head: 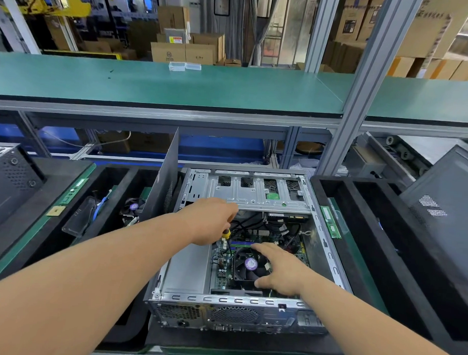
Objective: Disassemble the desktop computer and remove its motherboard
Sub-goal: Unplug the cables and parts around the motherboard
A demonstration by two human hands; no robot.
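Head cam: desktop computer [240, 257] lies open on the worktop [34, 239], motherboard [224, 270] flat inside w/ the fan [251, 265] on it. Left hand [212, 221] grips a yellow-handled screwdriver [226, 233] tip-down at the board's far-left corner. Right hand [282, 269] is spread over the fan, closer to board center imo.

Left hand [212, 221] curled in a grip, right hand [280, 269] spread

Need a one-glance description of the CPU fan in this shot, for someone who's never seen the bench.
Find the open desktop case lying at the centre of the bench. Inside it, on the green motherboard, the CPU fan sits under the right hand. It is the only round black part there, with a purple sticker on its hub.
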